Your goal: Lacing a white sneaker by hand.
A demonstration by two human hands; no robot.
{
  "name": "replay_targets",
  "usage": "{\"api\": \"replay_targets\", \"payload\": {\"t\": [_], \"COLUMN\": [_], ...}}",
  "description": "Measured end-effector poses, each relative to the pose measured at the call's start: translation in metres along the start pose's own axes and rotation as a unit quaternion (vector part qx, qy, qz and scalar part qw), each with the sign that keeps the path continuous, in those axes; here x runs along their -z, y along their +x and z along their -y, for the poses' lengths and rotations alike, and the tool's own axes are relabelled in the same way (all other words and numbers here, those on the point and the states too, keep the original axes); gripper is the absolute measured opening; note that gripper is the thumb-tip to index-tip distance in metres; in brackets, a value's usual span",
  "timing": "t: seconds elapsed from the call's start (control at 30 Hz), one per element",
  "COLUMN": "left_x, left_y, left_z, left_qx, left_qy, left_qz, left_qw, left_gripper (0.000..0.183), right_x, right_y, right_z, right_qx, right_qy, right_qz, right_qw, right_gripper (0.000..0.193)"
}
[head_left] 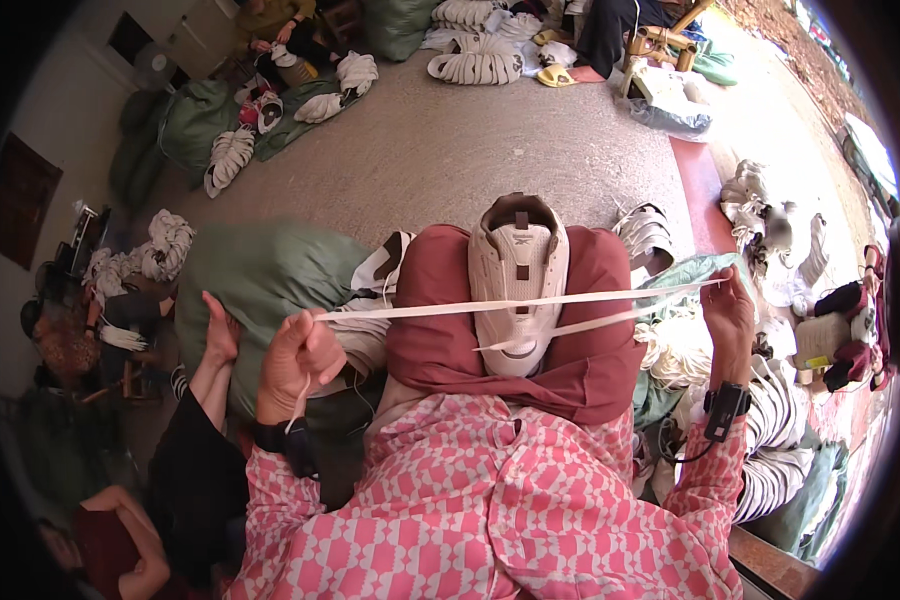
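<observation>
A pale cream shoe point(518, 262) lies across my lap between my knees, its opening away from me and its toe toward me. Above it a flat white shoelace point(440, 309) is stretched from hand to hand. My left hand point(300, 358) is closed in a fist on the lace's left part. Raised beside my right knee, my right hand point(730, 312) pinches the lace between its fingertips. A second strand slants down from the right, its tip over the shoe's toe. Whether any lace passes through the shoe's eyelets, I cannot tell.
A large green sack point(270, 275) lies left of my knees, with a white and dark shoe point(382, 268) against it. A bundle of white laces point(678, 350) and striped stacks of shoe parts point(778, 400) are at my right. Other people sit around, one bare foot point(222, 328) close at left.
</observation>
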State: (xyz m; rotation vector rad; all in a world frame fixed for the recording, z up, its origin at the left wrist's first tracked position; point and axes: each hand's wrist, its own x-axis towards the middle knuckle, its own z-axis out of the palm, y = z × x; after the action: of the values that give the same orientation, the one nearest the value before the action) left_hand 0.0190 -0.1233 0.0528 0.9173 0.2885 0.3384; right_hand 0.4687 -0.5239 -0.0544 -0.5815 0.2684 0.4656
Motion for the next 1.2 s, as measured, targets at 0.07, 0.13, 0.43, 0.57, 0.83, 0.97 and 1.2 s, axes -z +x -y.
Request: {"api": "replay_targets", "payload": {"t": [0.07,0.13,0.43,0.57,0.83,0.97,1.2], "left_x": [0.013,0.015,0.125,0.162,0.238,0.237,0.21], "left_y": [0.008,0.013,-0.029,-0.02,-0.049,-0.068,0.001], "left_z": [-0.006,-0.012,-0.028,-0.028,-0.045,-0.075,-0.075], "left_qx": [0.01,-0.056,-0.137,-0.176,-0.246,-0.272,-0.242], "left_qy": [-0.057,-0.159,-0.204,-0.23,-0.163,-0.172,-0.019], "left_qz": [0.03,-0.007,-0.217,-0.401,-0.35,-0.421,-0.339], "left_qw": [0.998,0.986,0.945,0.869,0.889,0.848,0.909], "left_gripper": [0.041,0.04,0.025,0.023,0.035,0.038,0.046], "right_x": [0.024,0.045,0.162,0.264,0.347,0.322,0.269], "right_y": [0.007,0.016,0.064,0.063,0.037,0.032,0.044], "right_z": [0.002,0.009,0.082,0.153,0.234,0.222,0.199], "right_qx": [-0.015,-0.026,-0.007,0.092,0.148,0.16,0.221], "right_qy": [0.014,0.03,0.044,0.047,-0.006,-0.02,-0.082], "right_qz": [0.003,0.003,-0.094,-0.125,-0.132,-0.14,-0.059], "right_qw": [1.0,0.999,0.995,0.987,0.98,0.977,0.97], "right_gripper": [0.007,0.007,0.02,0.015,0.027,0.028,0.026]}}
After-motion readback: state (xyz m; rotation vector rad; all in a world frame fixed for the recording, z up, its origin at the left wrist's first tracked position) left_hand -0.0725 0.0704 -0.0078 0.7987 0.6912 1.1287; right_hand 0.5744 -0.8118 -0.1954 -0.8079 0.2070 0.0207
